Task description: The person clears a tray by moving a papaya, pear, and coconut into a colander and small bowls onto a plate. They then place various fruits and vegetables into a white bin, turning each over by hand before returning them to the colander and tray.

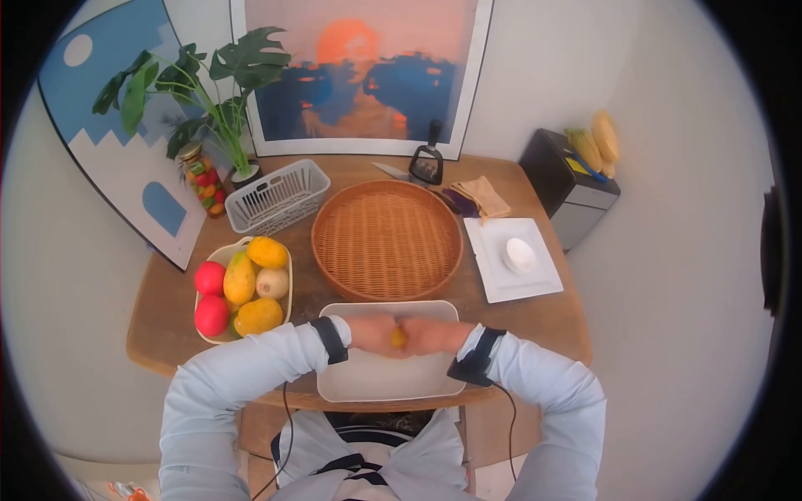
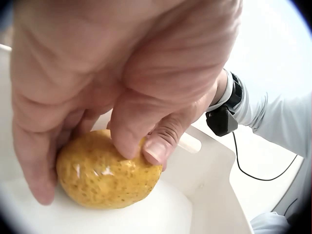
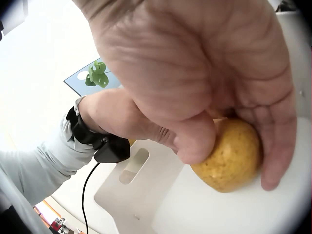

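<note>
Both hands meet over a white bin (image 1: pixel 388 386) at the table's near edge, on a yellow, speckled potato (image 2: pixel 105 175). My left hand (image 1: pixel 373 332) curls its thumb and fingers round one side of it. From the other side my right hand (image 1: pixel 436 334) grips the same potato (image 3: pixel 231 158), thumb at the near face and fingers behind. In the left wrist view the two thumbs lie close together on its skin, which looks shiny. The potato's upper part is hidden under the palms, and the bin's pale floor shows below it.
Behind the bin lies a round woven tray (image 1: pixel 388 234). To the left stand a basket (image 1: pixel 290 305) of fruit and a grey plastic basket (image 1: pixel 276 200). On the right, a square white plate (image 1: pixel 493 285) bears a small white bowl (image 1: pixel 519 255). A knife (image 1: pixel 389 171) lies at the back.
</note>
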### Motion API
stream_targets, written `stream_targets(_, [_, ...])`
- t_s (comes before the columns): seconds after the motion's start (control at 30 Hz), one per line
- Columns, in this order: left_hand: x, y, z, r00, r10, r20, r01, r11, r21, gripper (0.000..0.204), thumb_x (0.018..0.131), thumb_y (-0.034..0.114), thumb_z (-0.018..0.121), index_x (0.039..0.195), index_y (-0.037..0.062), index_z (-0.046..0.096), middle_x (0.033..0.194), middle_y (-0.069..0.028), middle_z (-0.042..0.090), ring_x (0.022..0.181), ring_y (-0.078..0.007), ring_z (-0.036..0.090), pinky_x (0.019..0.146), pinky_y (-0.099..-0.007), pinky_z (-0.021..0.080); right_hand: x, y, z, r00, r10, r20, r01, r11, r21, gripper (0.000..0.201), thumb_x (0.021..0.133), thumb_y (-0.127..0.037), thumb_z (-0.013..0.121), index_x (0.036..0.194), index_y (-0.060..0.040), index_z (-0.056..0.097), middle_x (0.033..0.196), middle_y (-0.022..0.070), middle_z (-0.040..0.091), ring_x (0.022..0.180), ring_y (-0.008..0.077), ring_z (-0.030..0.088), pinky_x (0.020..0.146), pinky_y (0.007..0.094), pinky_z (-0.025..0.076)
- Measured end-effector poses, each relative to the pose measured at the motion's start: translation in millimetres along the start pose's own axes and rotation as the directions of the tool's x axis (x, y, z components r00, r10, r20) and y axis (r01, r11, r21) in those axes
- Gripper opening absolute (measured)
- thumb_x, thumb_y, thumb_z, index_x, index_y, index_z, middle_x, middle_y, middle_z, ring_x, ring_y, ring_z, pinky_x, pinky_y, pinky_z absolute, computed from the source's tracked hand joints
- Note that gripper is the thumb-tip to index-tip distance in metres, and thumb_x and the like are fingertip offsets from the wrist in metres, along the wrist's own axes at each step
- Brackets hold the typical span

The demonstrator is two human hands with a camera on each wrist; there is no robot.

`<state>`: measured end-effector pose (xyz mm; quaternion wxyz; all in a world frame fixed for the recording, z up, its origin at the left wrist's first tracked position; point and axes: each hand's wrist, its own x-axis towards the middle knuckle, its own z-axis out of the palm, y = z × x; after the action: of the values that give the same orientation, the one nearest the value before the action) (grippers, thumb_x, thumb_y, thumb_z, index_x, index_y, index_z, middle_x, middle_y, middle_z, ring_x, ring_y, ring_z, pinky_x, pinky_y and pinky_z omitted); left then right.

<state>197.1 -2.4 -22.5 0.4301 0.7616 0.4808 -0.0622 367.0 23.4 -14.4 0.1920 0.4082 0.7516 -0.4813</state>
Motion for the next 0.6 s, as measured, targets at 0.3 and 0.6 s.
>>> stream_targets(0.3, [10.0, -0.9, 4.9, 1.0, -0.004, -0.023, 0.003, 1.0, -0.005, 0.031, 0.088, 0.014, 0.066, 0.112, -0.0057, 0.064, 0.111, -0.0242, 0.067, 0.105, -0.0364, 0.064, 0.09, -0.0398, 0.051, 23.3, 35.9, 19.0, 0.874, -0.367, -0.317, 0.275, 0.913, -0.3, 0.029, 0.081, -0.026, 0.074, 0.099, -0.0035, 0.07, 0.1, 0.0211, 0.07, 0.097, 0.0403, 0.065, 0.086, 0.0444, 0.053])
stream_targets(0.6, [3.0, 15.9, 4.1, 1.0, -0.001, 0.006, 0.001, 0.997, 0.075, 0.034, 0.087, 0.018, 0.068, 0.112, -0.0051, 0.066, 0.11, -0.0261, 0.066, 0.104, -0.0412, 0.062, 0.088, -0.0428, 0.05, -6.2, 18.4, 32.2, 0.849, -0.441, -0.291, 0.196, 0.775, -0.601, 0.041, 0.078, -0.024, 0.077, 0.109, 0.0003, 0.065, 0.105, 0.0214, 0.068, 0.098, 0.0382, 0.065, 0.086, 0.0439, 0.052])
